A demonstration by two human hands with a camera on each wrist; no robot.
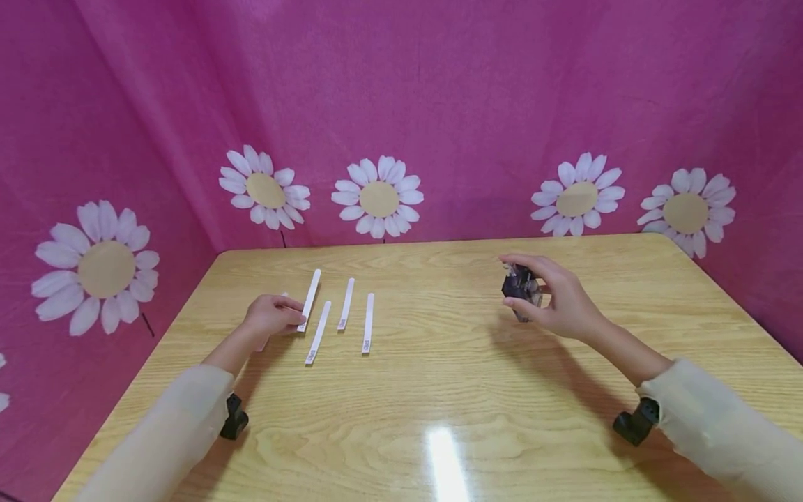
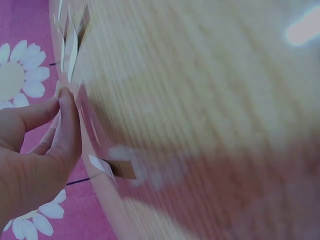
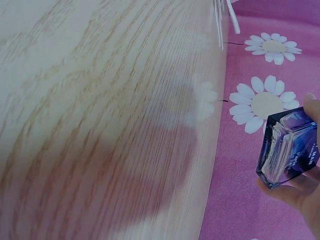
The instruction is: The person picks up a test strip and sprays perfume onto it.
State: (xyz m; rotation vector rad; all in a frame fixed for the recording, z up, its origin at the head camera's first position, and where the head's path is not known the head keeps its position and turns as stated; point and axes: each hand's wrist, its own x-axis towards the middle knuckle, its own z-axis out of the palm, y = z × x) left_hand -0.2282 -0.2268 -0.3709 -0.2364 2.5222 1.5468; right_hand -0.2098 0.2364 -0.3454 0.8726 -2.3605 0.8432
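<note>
My left hand (image 1: pixel 272 317) pinches the lower end of a white paper strip (image 1: pixel 311 293), which slants up and away from the fingers. Beside it on the table lie more white strips, among them a near one (image 1: pixel 318 333), a far one (image 1: pixel 347 303) and a right-hand one (image 1: pixel 368 322), each with a small printed mark at the near end. One more strip (image 1: pixel 263 344) is partly hidden under the left hand. At the right, my right hand (image 1: pixel 561 296) grips a dark, faceted glass bottle (image 3: pixel 290 145) between thumb and fingers, held above the table.
The light wooden table (image 1: pixel 439 362) carries a bright glare patch near its front edge. Behind it and at both sides hangs a pink curtain (image 1: pixel 464 104) with large white daisies. A dark wrist camera (image 1: pixel 234 417) sits at the left cuff, another camera (image 1: pixel 636 421) at the right.
</note>
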